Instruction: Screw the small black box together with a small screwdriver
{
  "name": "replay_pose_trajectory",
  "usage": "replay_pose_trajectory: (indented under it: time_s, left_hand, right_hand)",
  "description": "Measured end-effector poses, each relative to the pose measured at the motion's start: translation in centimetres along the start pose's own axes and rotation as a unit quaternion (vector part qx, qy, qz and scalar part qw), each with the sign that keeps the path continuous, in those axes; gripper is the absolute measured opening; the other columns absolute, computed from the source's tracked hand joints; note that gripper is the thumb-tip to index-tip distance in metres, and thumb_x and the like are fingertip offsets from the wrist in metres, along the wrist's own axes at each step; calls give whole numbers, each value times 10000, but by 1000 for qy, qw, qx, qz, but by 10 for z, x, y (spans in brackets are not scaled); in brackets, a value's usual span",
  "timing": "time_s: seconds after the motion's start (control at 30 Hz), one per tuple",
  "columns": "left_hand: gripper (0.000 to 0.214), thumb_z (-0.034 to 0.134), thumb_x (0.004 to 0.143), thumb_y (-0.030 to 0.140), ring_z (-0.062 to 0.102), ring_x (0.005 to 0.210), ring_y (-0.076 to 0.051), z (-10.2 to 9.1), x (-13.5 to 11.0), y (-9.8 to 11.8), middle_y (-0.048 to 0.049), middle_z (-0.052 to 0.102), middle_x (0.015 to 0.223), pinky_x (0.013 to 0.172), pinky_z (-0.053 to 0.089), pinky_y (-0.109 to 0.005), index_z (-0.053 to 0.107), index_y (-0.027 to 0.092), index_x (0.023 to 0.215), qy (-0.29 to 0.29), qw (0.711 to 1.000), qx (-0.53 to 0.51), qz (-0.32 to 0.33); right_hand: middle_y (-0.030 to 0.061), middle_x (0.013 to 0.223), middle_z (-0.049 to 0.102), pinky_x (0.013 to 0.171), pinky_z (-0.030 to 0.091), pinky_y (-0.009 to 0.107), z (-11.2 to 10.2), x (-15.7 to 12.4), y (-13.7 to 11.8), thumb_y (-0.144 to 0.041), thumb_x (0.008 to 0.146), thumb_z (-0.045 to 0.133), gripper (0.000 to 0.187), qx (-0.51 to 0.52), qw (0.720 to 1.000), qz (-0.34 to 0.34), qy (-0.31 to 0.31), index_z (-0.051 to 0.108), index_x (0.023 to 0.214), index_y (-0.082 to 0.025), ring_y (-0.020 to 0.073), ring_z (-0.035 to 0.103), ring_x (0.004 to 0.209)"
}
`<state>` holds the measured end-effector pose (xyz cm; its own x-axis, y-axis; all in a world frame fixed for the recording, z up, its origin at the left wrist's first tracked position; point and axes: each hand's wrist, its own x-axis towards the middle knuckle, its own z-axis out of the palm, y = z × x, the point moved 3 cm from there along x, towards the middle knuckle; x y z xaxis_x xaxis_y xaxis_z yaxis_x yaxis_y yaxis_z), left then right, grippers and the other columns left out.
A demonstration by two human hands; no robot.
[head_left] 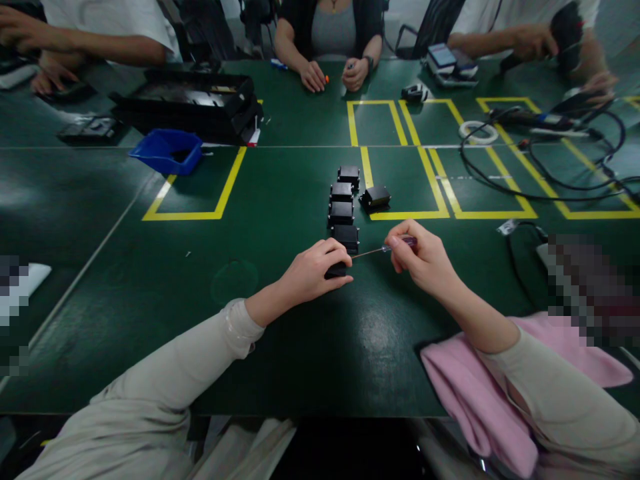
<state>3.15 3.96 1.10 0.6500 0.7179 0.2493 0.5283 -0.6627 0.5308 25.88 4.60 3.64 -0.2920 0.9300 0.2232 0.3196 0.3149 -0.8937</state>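
Pink cloth lies on the bench, nearer than the held box and right of it. Left hand: grip clasping that box. Right hand: grip holding a screwdriver, tip beside the box. Beyond it: four boxes in line; farther left, blue bin.

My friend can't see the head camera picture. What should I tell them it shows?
A person's left hand holds a small black box on a green table while the right hand points a screwdriver at it. Beyond it, four more boxes stand in a row, with a fifth beside them. Other people are opposite.
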Motion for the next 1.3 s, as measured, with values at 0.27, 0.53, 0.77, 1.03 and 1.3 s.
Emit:
replay_pose_trajectory:
  time_s: [0.27,0.53,0.77,1.03,1.3]
  left_hand:
    - [174,719,931,296,624,1064,-229,-1,0,0,-64,639,1138,932,534,-383,637,211,1058,-2,1000,3,-3]
    - [187,728,927,292,623,1060,-229,0,0,0,-69,640,1137,927,538,-387,638,203,1065,0,1000,-1,-1]
    - [188,712,938,317,629,1074,-232,1,0,-1,-65,641,1145,941,536,-388,632,217,1075,2,1000,1,-4]
    - [320,742,915,316,628,1036,-243,0,0,-1,-76,656,1139,917,522,-388,556,192,1144,11,1000,3,-8]
    - [305,733,923,337,625,1025,-236,1,-1,-2,-73,652,1143,907,516,-379,554,196,1126,8,1000,0,-8]
  right_hand:
    - [-80,514,510,510,373,270,0,0,0,-505,1029,546,302,0,1000,-1,-1,531,896,-234,103,487,446]
    - [-76,549,521,521,392,263,-1,0,1,-439,1032,550,243,6,1000,-4,-10,537,915,-226,101,504,467]
    - [-67,629,546,503,414,255,-1,0,0,-419,1015,578,198,34,999,0,-5,535,979,-230,99,541,484]
    - [-65,604,541,501,412,258,-1,1,-1,-354,1005,586,166,15,1000,3,-6,537,908,-228,97,532,473]
    - [-72,599,534,514,410,266,-1,0,-3,-376,1007,585,164,23,1000,-2,-12,519,958,-234,107,533,481]
